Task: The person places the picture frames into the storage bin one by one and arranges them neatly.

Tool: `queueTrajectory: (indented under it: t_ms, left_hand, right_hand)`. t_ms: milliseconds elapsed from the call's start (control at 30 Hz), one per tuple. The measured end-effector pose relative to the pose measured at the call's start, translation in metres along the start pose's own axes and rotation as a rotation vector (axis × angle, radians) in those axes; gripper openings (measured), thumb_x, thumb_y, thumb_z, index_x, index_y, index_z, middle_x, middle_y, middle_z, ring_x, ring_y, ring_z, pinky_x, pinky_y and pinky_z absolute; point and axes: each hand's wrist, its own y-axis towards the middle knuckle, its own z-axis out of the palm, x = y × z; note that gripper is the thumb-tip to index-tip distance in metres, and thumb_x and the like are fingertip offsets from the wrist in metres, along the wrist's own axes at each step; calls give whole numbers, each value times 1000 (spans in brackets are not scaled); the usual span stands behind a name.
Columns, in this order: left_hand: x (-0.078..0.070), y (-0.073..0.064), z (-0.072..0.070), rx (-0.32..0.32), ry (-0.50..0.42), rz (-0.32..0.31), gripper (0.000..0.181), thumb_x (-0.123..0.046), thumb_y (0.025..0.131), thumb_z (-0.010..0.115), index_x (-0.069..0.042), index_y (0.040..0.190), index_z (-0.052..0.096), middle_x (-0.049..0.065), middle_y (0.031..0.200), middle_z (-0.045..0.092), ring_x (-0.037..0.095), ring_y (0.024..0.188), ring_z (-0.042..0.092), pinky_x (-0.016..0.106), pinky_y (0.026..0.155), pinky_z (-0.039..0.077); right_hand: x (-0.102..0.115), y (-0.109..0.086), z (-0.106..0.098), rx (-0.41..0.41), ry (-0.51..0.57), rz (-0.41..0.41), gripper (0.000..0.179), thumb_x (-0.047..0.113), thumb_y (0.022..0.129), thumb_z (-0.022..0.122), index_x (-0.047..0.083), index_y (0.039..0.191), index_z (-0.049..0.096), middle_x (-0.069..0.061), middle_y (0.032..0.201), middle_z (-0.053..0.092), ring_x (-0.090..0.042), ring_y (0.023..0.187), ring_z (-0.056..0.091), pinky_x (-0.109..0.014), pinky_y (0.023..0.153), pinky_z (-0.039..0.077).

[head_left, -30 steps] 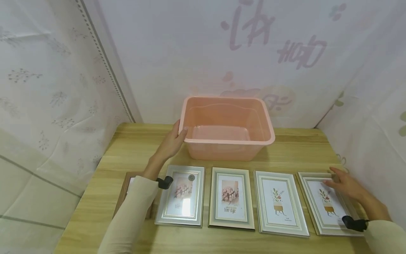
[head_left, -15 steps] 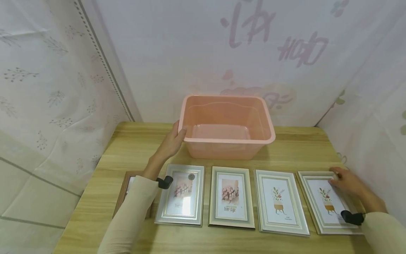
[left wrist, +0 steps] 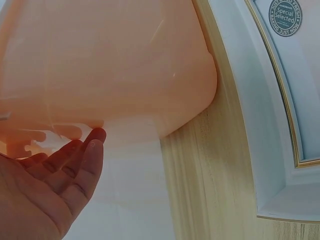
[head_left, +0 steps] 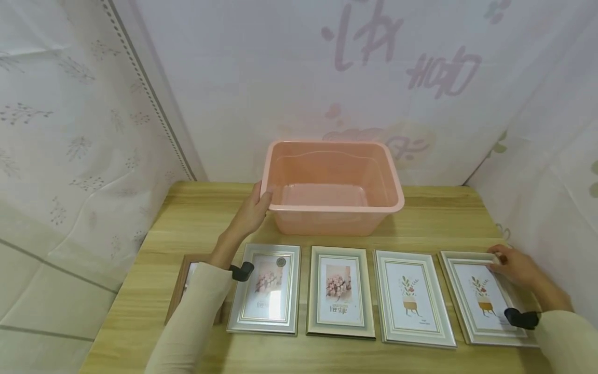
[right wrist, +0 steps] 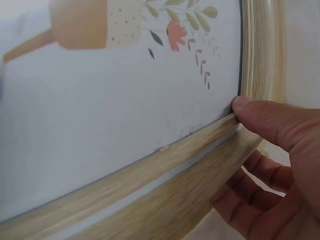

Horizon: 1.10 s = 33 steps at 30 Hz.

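I see my right hand (head_left: 516, 267), the nearer one, pinching the top right corner of the frame (head_left: 486, 296) at lower right, its long side running up-down, while my left hand (head_left: 252, 210) holds the tub (head_left: 331, 223)

Tub (head_left: 327, 223) at 12 o'clock is smooth, glossy plastic; frame (head_left: 484, 301) at 3 shows wood-like grain, tabletop (head_left: 434, 221)'s wood-grained and kinda satiny, hanging (head_left: 79, 124) at 10 looks like creased matt cloth.
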Motion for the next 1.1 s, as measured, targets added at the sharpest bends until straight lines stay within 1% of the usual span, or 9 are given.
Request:
queueTrajectory:
  t_ms: [100, 167, 267, 333, 433, 600, 867, 967, 1100]
  left_hand:
    - [0, -1, 0, 4, 1, -4, 56, -38, 107, 30, -9, 154, 24, 23, 132, 54, 38, 112, 58, 54, 89, 50]
    - [-1, -1, -1, 4, 1, -12, 55, -38, 107, 29, -9, 153, 24, 22, 128, 54, 37, 106, 58, 50, 84, 51]
    - [-1, -3, -1, -6, 15, -29, 53, -37, 107, 29, -10, 153, 25, 21, 123, 55, 36, 98, 56, 44, 78, 49]
    - [-1, -3, -1, -13, 23, -36, 53, -37, 107, 29, -10, 153, 26, 21, 121, 56, 36, 96, 56, 42, 76, 48]
    - [-1, -3, -1, -10, 17, -29, 54, -38, 107, 29, -10, 152, 27, 21, 125, 56, 34, 99, 57, 44, 78, 50]
    - [1, 0, 0, 0, 2, -5, 55, -39, 107, 30, -7, 152, 27, 23, 130, 54, 35, 105, 58, 48, 81, 52]
    - [-1, 0, 1, -6, 18, -9, 52, -35, 107, 30, -7, 151, 29, 22, 119, 56, 33, 93, 56, 42, 77, 49]
    - [-1, -1, 1, -1, 16, -3, 54, -37, 107, 30, -6, 153, 26, 22, 123, 55, 33, 96, 55, 44, 79, 49]
    - [-1, -1, 1, -1, 6, -2, 55, -38, 107, 29, -6, 152, 25, 22, 124, 54, 33, 96, 55, 47, 80, 49]
  right_hand:
    - [-2, 0, -3, 17, 4, 9, 36, 12, 89, 69, -8, 115, 53, -39, 103, 57, -47, 89, 57, -55, 72, 46]
    - [-3, 0, -5, 25, 3, 11, 36, 12, 89, 68, -8, 115, 53, -39, 103, 57, -48, 90, 58, -56, 72, 47]
    - [-2, 0, -10, 39, 13, 21, 37, 11, 89, 66, -9, 115, 50, -37, 100, 58, -44, 86, 58, -50, 68, 47]
    - [-3, -1, -12, 42, 34, 30, 37, 11, 90, 66, -9, 115, 48, -34, 96, 60, -36, 81, 59, -42, 65, 47]
    - [-4, -4, -14, 54, 123, 63, 39, 13, 93, 65, -11, 118, 45, -32, 95, 61, -26, 78, 59, -34, 61, 47]
    - [-5, -11, -16, 62, 268, 114, 45, 15, 98, 60, -15, 123, 38, -35, 102, 56, -19, 78, 59, -31, 60, 51]
    - [-3, -16, -21, 40, 289, 97, 54, 14, 101, 54, -20, 133, 25, -43, 103, 50, -19, 76, 60, -32, 59, 53]
    - [0, -17, -22, 46, 291, 98, 55, 19, 103, 50, -19, 136, 26, -41, 105, 51, -18, 77, 60, -32, 60, 53]
    - [4, -16, -23, 32, 292, 102, 52, 21, 104, 50, -19, 132, 32, -39, 106, 53, -15, 76, 59, -29, 61, 53]
